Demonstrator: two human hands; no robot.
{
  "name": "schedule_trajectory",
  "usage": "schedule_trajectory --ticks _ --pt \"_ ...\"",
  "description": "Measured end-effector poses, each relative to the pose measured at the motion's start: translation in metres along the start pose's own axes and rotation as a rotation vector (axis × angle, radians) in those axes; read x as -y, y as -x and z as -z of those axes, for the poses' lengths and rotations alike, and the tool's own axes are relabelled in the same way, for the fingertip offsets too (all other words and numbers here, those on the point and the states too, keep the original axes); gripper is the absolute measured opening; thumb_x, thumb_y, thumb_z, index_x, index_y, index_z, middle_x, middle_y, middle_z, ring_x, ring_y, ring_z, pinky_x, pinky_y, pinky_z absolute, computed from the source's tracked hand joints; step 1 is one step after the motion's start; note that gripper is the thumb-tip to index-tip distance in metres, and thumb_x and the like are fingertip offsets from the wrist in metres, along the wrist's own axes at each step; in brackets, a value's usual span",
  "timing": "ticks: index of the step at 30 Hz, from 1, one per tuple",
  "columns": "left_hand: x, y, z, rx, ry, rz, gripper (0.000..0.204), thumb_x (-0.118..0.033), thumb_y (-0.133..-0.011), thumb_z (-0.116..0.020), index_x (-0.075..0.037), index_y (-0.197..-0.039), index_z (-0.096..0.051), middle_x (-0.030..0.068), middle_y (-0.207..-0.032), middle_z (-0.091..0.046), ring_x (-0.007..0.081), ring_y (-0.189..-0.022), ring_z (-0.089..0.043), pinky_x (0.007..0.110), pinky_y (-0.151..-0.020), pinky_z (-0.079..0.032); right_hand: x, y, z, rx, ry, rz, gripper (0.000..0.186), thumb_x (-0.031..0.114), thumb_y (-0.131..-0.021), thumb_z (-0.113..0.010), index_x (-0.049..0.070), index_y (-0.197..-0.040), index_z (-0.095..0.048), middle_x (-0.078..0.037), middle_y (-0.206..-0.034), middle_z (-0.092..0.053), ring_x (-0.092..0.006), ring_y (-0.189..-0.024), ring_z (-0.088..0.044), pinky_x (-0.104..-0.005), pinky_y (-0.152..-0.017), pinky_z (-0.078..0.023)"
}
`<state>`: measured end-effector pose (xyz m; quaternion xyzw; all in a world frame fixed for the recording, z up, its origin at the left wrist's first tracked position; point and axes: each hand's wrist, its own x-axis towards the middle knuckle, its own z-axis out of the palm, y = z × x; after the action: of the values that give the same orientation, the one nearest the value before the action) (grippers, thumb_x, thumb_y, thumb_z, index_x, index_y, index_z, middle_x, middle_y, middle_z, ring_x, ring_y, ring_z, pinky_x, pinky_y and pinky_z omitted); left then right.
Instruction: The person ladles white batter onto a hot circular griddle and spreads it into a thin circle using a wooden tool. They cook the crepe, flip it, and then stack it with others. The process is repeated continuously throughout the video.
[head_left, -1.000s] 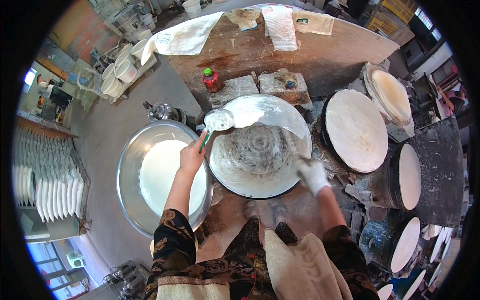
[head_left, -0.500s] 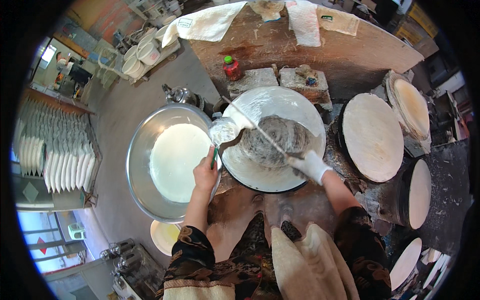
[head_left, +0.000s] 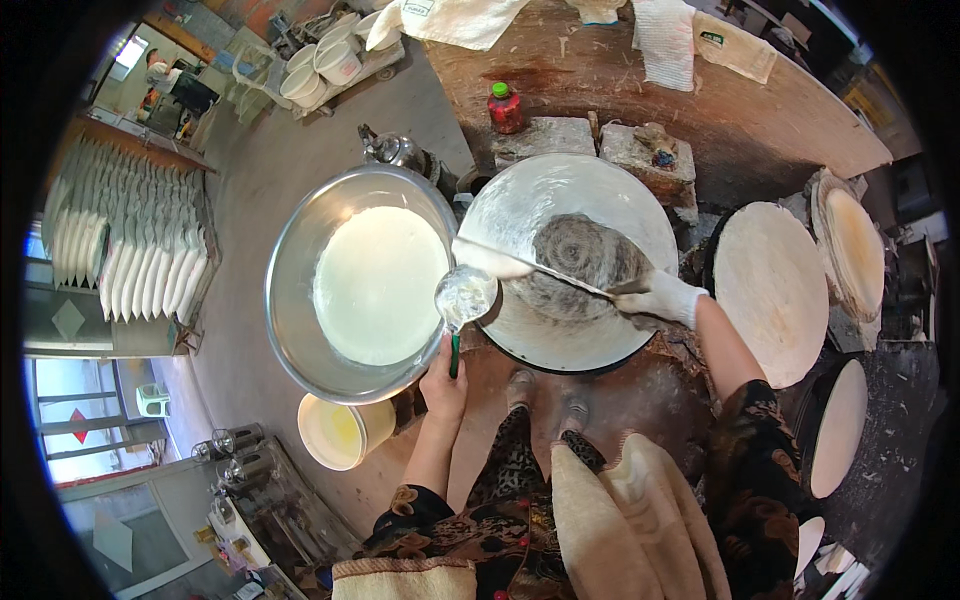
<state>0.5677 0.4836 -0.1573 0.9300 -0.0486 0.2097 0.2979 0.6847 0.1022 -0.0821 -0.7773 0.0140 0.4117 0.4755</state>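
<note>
In my left hand [head_left: 443,385] is a ladle [head_left: 465,296] with a green handle, its bowl coated with white batter. The ladle is between a large steel basin [head_left: 285,310] of white batter [head_left: 382,285] and a round griddle [head_left: 640,205]. White batter film covers much of the griddle, around a bare grey patch [head_left: 575,247]. My right hand [head_left: 662,298], in a white glove, is closed on a long thin scraper [head_left: 560,275]. The scraper reaches left across the griddle, with white batter along its far-left end.
More round griddles [head_left: 770,295] stand to the right, near a stack of flat round sheets [head_left: 852,250]. A cream bucket [head_left: 340,430] sits below the basin. Behind the griddle are blocks [head_left: 545,140], a red bottle [head_left: 506,110] and a wooden board [head_left: 640,125]. A kettle [head_left: 395,150] stands behind the basin.
The ladle has come back toward me along the griddle's left edge. The scraper has swung to a flatter angle, its left end lower. The whole view has shifted slightly.
</note>
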Motion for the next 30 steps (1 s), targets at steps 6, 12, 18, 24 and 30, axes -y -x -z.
schedule_trajectory --ticks 6,12,18,24,30 --pt "-0.015 0.039 0.02 0.135 -0.047 0.11 0.061 0.0 -0.074 -0.065 -0.009 -0.132 -0.047 0.0143 -0.077 -0.06 0.0287 -0.064 -0.06 0.035 -0.059 -0.049 0.042 -0.02 0.056 -0.11 0.09 -0.029 0.029 0.027 -0.08 -0.067 0.002 -0.095 -0.068 -0.002 -0.063 -0.061 -0.0078 -0.051 -0.054 -0.0218 -0.045 -0.043" --pt "-0.035 0.058 0.023 0.187 -0.01 0.091 0.061 0.004 -0.074 -0.064 -0.008 -0.131 -0.048 0.0145 -0.076 -0.059 0.0278 -0.064 -0.06 0.032 -0.059 -0.049 0.07 -0.026 0.022 0.16 0.175 -0.141 0.032 0.031 -0.083 -0.066 0.003 -0.097 -0.066 -0.003 -0.064 -0.059 -0.0092 -0.047 -0.05 -0.0264 -0.042 -0.04" --pt "-0.048 0.069 0.022 0.219 -0.017 -0.029 0.062 0.003 -0.07 -0.065 -0.01 -0.129 -0.05 0.0106 -0.066 -0.054 0.0257 -0.055 -0.056 0.034 -0.051 -0.046 0.045 -0.052 0.078 0.04 0.373 0.25 0.037 0.026 -0.075 -0.069 0.005 -0.106 -0.067 -0.003 -0.079 -0.065 -0.0097 -0.066 -0.058 -0.0256 -0.059 -0.049" --pt "-0.06 0.054 0.039 0.086 0.23 -0.066 0.052 0.004 -0.073 -0.064 -0.004 -0.123 -0.052 0.0091 -0.071 -0.058 0.0173 -0.059 -0.059 0.027 -0.053 -0.047 0.082 -0.04 0.039 0.204 0.37 -0.137 0.036 0.039 -0.081 -0.066 0.005 -0.094 -0.068 -0.003 -0.066 -0.061 -0.0106 -0.049 -0.052 -0.0267 -0.046 -0.043" --pt "-0.083 -0.033 0.072 -0.444 0.983 0.788 0.037 -0.006 -0.086 -0.057 -0.005 -0.12 -0.043 0.0008 -0.061 -0.045 0.0089 -0.045 -0.043 0.021 -0.038 -0.035 0.041 -0.035 0.082 0.2 0.36 0.187 0.034 0.026 -0.078 -0.068 0.001 -0.101 -0.067 -0.005 -0.066 -0.063 -0.0112 -0.052 -0.057 -0.0265 -0.048 -0.047"
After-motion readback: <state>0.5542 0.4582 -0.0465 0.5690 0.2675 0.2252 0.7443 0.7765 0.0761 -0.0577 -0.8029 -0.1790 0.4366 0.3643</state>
